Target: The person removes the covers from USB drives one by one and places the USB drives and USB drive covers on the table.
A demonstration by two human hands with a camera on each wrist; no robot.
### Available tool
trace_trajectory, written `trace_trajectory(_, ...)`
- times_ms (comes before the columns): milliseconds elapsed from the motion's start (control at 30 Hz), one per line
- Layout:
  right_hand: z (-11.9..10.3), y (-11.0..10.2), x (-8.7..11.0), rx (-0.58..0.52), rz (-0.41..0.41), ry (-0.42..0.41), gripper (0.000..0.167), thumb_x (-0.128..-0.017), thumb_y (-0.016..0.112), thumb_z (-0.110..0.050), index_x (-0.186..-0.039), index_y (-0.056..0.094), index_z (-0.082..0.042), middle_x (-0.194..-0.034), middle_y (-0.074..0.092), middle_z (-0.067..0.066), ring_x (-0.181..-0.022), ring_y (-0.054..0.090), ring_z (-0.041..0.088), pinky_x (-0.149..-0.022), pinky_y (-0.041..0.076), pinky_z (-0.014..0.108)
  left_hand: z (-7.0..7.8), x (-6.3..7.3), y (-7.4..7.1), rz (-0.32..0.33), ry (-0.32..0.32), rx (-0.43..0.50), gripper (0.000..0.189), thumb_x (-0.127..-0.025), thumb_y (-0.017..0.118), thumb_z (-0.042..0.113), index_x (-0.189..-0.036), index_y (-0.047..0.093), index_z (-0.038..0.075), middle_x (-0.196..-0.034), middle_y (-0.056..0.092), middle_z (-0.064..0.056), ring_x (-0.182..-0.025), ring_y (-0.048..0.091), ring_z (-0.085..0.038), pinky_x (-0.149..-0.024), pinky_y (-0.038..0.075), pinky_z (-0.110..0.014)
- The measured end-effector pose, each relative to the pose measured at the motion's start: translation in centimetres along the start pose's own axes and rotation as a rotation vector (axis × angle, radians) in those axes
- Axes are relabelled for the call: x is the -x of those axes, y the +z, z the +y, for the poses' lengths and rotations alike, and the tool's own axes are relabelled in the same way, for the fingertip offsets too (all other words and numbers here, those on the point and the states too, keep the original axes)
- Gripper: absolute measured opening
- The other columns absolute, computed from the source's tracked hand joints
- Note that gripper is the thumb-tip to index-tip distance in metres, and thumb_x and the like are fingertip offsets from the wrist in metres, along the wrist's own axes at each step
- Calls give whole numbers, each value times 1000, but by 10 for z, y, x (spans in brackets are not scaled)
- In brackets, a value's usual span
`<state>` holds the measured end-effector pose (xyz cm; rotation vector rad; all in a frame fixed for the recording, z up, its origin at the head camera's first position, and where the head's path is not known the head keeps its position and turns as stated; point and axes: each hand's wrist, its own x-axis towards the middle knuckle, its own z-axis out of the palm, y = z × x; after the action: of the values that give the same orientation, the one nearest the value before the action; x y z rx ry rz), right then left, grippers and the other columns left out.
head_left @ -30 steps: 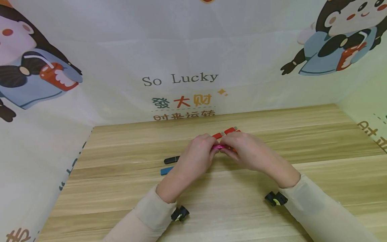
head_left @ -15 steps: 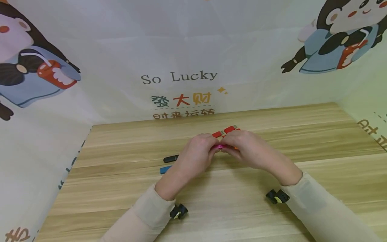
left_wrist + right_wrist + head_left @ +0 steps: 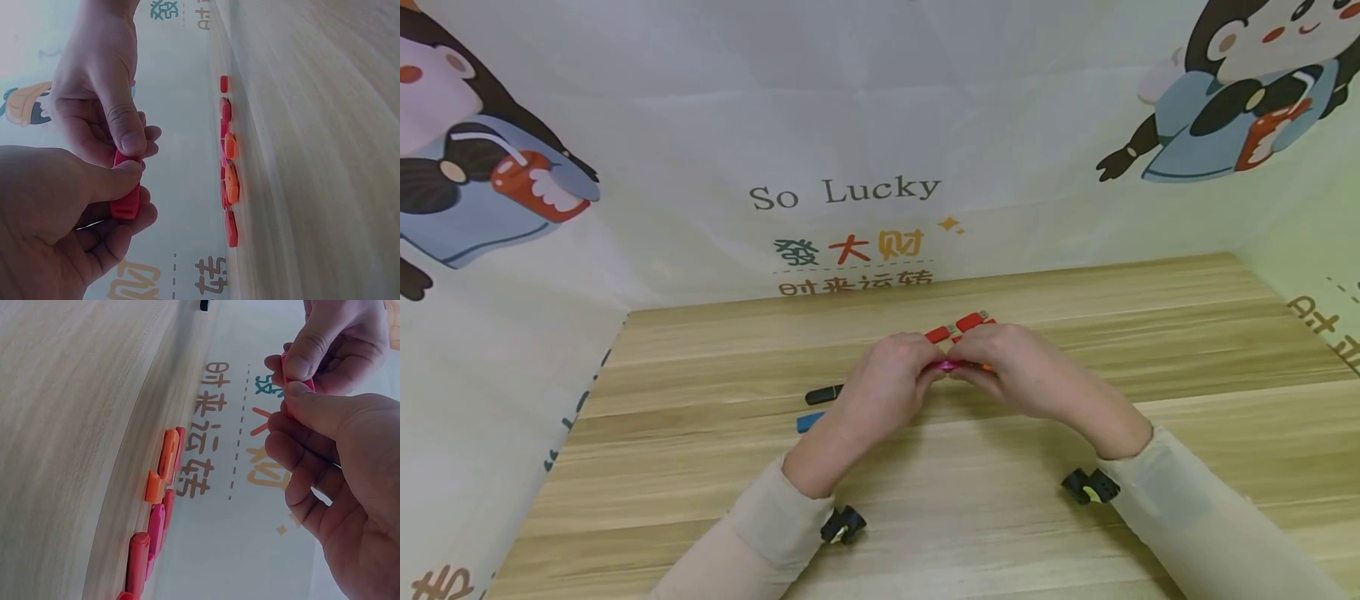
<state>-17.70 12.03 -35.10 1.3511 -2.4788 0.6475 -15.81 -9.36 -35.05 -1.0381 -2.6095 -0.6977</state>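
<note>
Both hands meet above the table, holding one pink USB flash drive (image 3: 947,366) between them. My left hand (image 3: 883,379) pinches one end of it between thumb and fingers. At the other end, my right hand (image 3: 1018,367) grips it the same way. In the left wrist view, a small slot shows in the near end of the flash drive (image 3: 127,203), below the left thumb. The two thumbs almost touch, and fingers cover the drive's middle, so a cap joint or metal plug cannot be seen.
Red flash drives (image 3: 972,321) lie behind the hands, with orange ones (image 3: 167,455) and pink ones (image 3: 156,522) among them. A black flash drive (image 3: 823,394) and a blue one (image 3: 809,422) lie left of the left forearm. A printed cloth (image 3: 865,125) rises behind the table.
The hands stay together on the pink flash drive, with only a very slight shift of the right hand to the right. The head view has tilted a little.
</note>
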Motion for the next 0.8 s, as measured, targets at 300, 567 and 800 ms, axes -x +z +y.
trace_trajectory(300, -2, 2, -2, -4, 31, 8, 8, -95, 81, -7, -103, 80, -4, -100, 78, 5, -91, 73, 18, -83, 61, 36, 2, 1, 0, 18, -22, -6, 7, -101, 73, 5, -100, 80, 3, -93, 74, -6, -87, 69, -19, -81, 60, -32)
trace_trajectory(567, -4, 4, -3, -5, 62, 32, 12, -94, 82, -9, -105, 80, -4, -99, 78, 5, -88, 74, 17, -82, 62, 35, 2, 1, 0, 38, -34, -9, 8, -101, 73, 6, -101, 80, 4, -92, 72, -4, -84, 68, -18, -77, 59, -32)
trace_trajectory(800, -6, 6, -2, 11, 84, 45, 10, -94, 82, -9, -102, 80, -3, -95, 77, 4, -84, 73, 16, -79, 62, 34, 3, 1, 0, 44, -33, -13, 8, -101, 73, 6, -103, 80, 3, -91, 72, -5, -83, 67, -18, -78, 59, -32)
